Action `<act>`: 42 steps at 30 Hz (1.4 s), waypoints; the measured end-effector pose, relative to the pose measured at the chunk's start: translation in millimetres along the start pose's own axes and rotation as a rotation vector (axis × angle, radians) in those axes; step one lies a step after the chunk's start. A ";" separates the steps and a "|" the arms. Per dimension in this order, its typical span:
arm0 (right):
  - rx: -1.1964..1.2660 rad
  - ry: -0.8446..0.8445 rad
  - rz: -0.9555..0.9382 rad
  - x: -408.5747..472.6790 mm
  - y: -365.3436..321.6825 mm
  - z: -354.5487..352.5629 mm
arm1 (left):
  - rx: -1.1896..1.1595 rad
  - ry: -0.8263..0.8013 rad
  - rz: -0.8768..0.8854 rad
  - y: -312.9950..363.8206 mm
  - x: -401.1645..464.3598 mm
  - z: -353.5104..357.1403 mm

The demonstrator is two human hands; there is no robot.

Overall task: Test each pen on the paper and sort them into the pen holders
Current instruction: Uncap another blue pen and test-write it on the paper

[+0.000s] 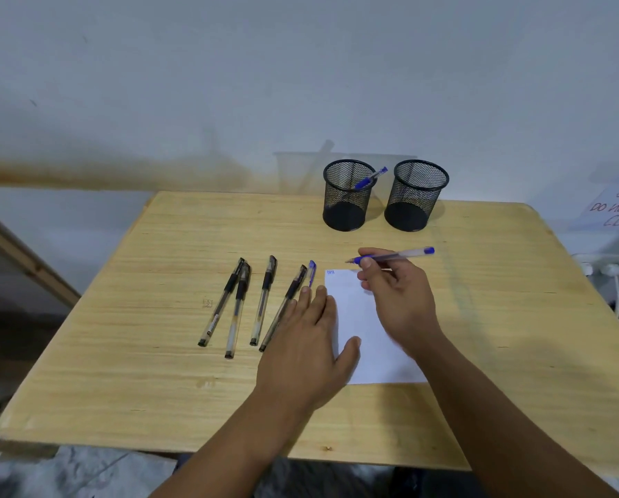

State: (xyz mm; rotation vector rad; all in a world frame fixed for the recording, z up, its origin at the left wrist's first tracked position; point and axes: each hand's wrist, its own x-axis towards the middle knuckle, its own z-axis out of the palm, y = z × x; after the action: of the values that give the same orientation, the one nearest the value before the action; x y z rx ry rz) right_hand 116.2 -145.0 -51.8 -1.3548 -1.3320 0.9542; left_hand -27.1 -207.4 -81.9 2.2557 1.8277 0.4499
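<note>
A white paper lies on the wooden table, with a small blue scribble at its top left corner. My right hand pinches an uncapped blue pen just above the paper's top edge, tip pointing left. My left hand lies flat with fingers straight, pressing the paper's left edge. A blue pen cap lies beside my left fingertips. Several black pens lie in a row to the left. Two black mesh holders stand at the back: the left holder contains one blue pen, the right holder looks empty.
A white wall rises behind the table. A paper sign with red handwriting hangs at the far right, above a power strip with cables. A wooden frame leans at the left.
</note>
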 end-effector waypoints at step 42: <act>-0.399 0.028 -0.086 41.7 30.6 15.8 | -0.056 0.002 0.014 -1.7 7.6 -0.2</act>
State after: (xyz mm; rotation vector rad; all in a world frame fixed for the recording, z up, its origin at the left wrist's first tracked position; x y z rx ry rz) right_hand 111.8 -99.7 -81.0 -1.5857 -1.6027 0.6276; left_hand -27.2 -199.6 -81.5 2.2336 1.7783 0.4999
